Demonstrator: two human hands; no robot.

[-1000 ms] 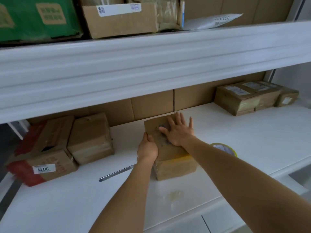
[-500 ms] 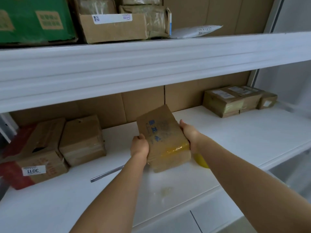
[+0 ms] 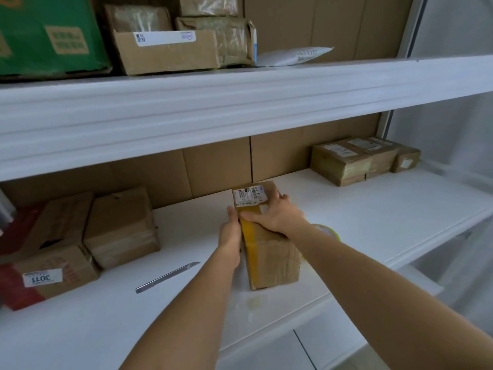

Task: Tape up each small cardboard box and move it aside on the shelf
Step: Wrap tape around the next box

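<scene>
A small cardboard box (image 3: 266, 236) is stood on the white shelf (image 3: 373, 209), near the middle of its front edge, and it is held from both sides. The left hand (image 3: 230, 233) is pressed against the left face of the box, with the thumb lying along the upper left edge; whether its fingers are curled cannot be told, because they are hidden. The right hand (image 3: 274, 213) is laid over the top of the box, its fingers bent over the far right edge and its thumb stretched across the top – so the box is gripped by this hand. A white label (image 3: 248, 196) is seen on the far part of the top, and a strip of yellowish tape (image 3: 250, 236) runs along the top and down the front face.

A roll of tape (image 3: 329, 232) is lying on the shelf just behind the right forearm, mostly hidden by it. A knife (image 3: 166, 276) with a metal handle is lying left of the box, nearer to the front edge. Two more cardboard boxes (image 3: 120, 225) are placed at the left end of the shelf, close to the back wall, one with a white sticker reading 3011 upside down. At the far right corner a row of taped boxes (image 3: 354, 161) is set – touching each other. On the upper shelf (image 3: 240, 102) a green carton (image 3: 48, 33), brown parcels (image 3: 165, 46) and a white envelope (image 3: 293, 56) are kept.
</scene>
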